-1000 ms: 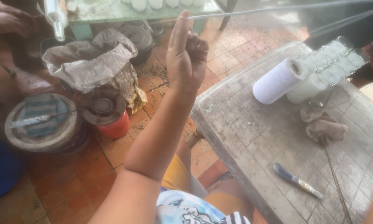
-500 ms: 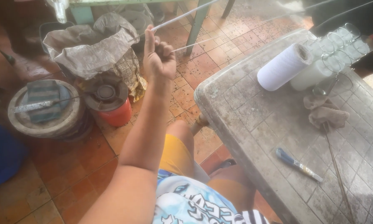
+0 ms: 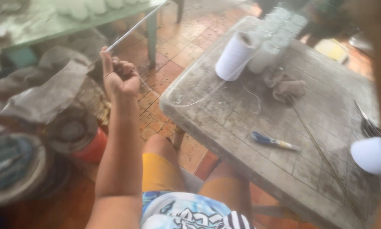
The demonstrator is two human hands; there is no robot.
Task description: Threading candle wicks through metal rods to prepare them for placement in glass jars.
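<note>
1. Head view, left side: left hand (image 3: 120,78) is raised over the tiled floor (image 3: 186,38), its grip closed in a fist on a white cord (image 3: 133,29) that runs taut up and away to the far right. The forefinger stands up along the cord, seemingly to steady it.
2. Head view, right side: a grey, worn table (image 3: 241,127) carries a white thread spool (image 3: 235,56) lying on its side at the far end, with more spools just behind it, a crumpled rag (image 3: 286,85) beside them, and a blue-handled tool (image 3: 274,142) nearer. A loose thin thread curls on the table near the spool.
3. Right hand: only a blurred arm edge shows at the far right; whether its grip is wide or closed cannot be told. A white rounded object (image 3: 370,154) sits by it.
4. Left of the knees: a red pot (image 3: 88,146) with a dark lid and a crumpled sack (image 3: 46,93) stand on the floor.
</note>
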